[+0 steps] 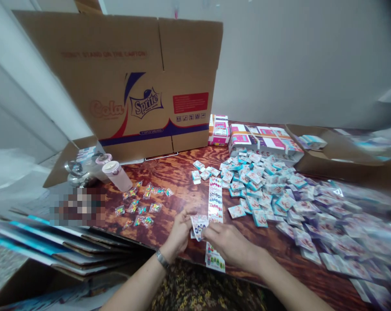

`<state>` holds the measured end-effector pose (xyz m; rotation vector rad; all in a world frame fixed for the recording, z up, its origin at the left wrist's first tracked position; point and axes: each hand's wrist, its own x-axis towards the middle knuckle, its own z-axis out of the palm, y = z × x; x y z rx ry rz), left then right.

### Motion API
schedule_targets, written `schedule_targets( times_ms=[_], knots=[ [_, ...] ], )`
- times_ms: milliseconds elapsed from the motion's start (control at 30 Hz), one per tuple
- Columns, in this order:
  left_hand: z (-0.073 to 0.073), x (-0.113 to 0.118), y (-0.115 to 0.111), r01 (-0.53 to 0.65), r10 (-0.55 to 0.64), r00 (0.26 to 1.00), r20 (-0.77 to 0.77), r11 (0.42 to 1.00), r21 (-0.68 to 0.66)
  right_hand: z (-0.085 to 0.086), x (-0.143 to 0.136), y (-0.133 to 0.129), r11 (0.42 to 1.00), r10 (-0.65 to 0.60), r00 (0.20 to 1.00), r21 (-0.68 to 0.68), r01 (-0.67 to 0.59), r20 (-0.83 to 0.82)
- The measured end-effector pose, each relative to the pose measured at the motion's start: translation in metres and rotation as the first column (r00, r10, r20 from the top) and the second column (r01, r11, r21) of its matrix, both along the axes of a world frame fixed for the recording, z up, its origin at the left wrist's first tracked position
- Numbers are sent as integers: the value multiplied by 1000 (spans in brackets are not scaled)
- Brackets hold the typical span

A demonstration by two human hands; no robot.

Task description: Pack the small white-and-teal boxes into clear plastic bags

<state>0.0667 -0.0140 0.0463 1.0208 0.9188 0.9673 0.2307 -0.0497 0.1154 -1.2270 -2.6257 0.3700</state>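
Observation:
Near the table's front edge, my left hand (pixel 181 230) is closed on a small printed sticker sheet (pixel 200 225) with rows of oval pictures. My right hand (pixel 226 242) pinches the same sheet from the other side, its fingertips partly hiding it. Under my right hand a long strip of similar stickers (pixel 215 196) runs lengthwise over the wooden table, its near end (pixel 215 261) hanging at the edge. To the right lies a large heap of small white-and-blue boxes (pixel 253 172). Several small clear packets of colourful candies (pixel 155 207) are scattered to the left.
A large cardboard carton (pixel 143 86) stands behind the table's left side. A pink lidded cup (pixel 117 176) stands before it. Taped pink-and-white packages (pixel 263 138) and an open cardboard box (pixel 338 149) sit at the back. Stacked flat cardboard (pixel 62 246) juts in at lower left.

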Motion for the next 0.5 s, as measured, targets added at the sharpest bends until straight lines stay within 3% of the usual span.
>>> schedule_targets(
  times_ms=[167,300,400,500],
  knots=[
    [16,0,-6,61,-43,989,141,990,-129,-4,-1,6,989,-27,993,-147,10,-117],
    [26,-4,-10,161,-113,957,268,973,-167,-10,2,20,966,-225,961,-163,199,-160],
    [30,-7,-13,210,-177,939,295,974,-83,-16,0,21,941,-323,929,-170,293,-183],
    [28,-8,-13,242,-251,952,177,968,72,-19,-1,19,939,-328,897,-207,275,-295]
  ],
)
